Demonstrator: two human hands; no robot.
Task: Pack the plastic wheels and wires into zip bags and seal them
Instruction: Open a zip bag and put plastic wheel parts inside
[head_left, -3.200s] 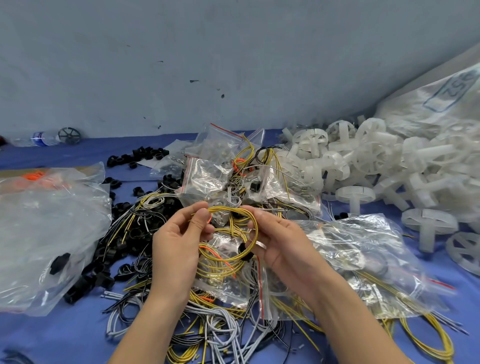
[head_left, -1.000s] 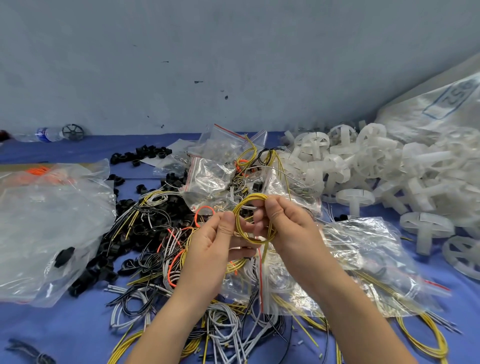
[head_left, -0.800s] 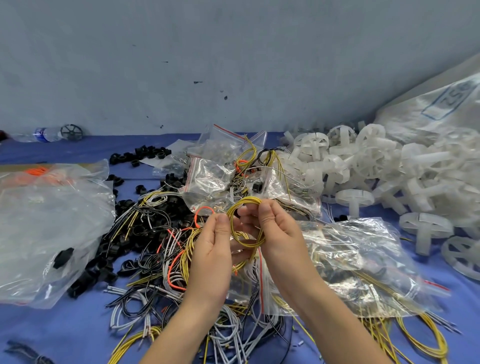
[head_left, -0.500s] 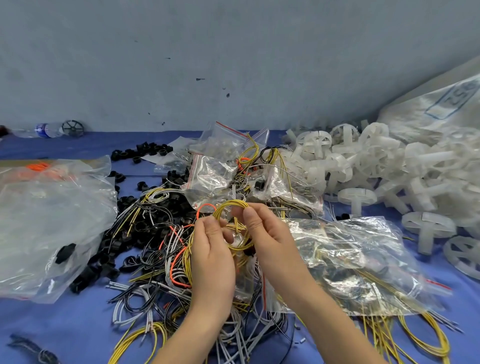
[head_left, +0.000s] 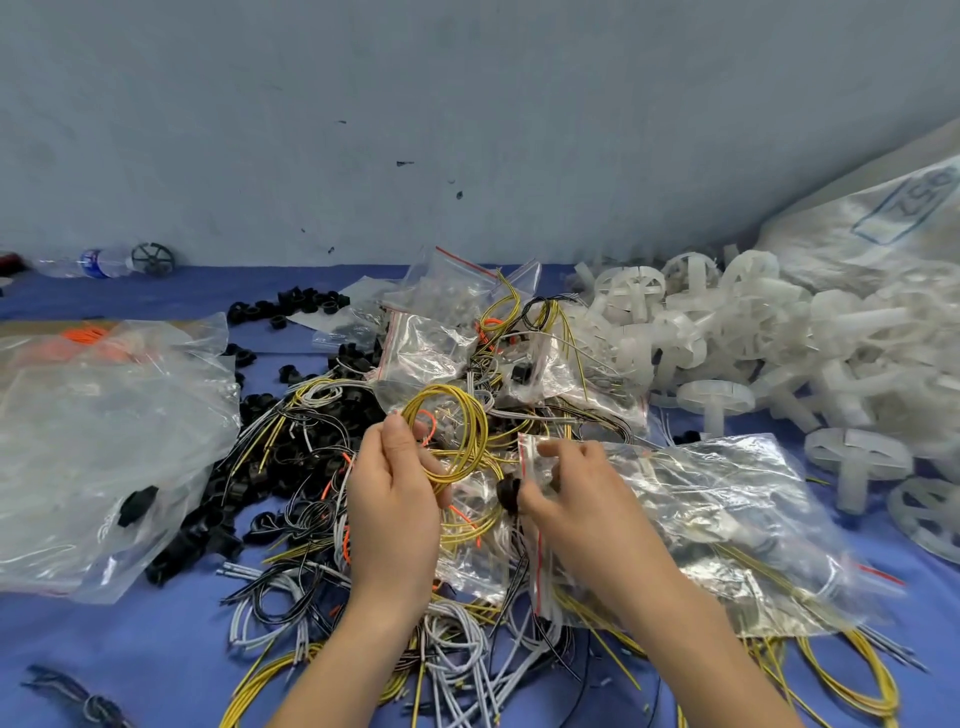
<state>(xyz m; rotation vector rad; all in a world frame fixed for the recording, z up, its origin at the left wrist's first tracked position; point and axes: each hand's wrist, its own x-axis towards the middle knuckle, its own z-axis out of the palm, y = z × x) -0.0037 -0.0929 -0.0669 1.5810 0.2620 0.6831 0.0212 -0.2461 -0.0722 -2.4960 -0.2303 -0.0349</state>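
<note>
My left hand (head_left: 394, 499) grips a coil of yellow wire (head_left: 457, 431) mixed with an orange strand, held above the wire heap. My right hand (head_left: 566, 493) pinches the red-striped mouth of a small clear zip bag (head_left: 535, 457) and also holds a small black plastic part (head_left: 508, 492) against its thumb. The two hands are a short way apart, the coil beside the bag's mouth. White plastic wheels (head_left: 717, 400) lie piled at the right. Loose yellow, grey and black wires (head_left: 457, 649) cover the blue table (head_left: 130, 654) under my forearms.
A large crumpled clear bag (head_left: 98, 457) lies at the left, and another big clear bag (head_left: 727, 525) sits under my right hand. Filled zip bags (head_left: 441, 348) stack behind the coil. Black plastic parts (head_left: 228, 499) are scattered centre-left. A woven sack (head_left: 883, 228) leans at the far right, a bottle (head_left: 98, 260) far left.
My hands have drawn apart. The left keeps the yellow coil, while the right has let go of it and taken hold of the zip bag's mouth.
</note>
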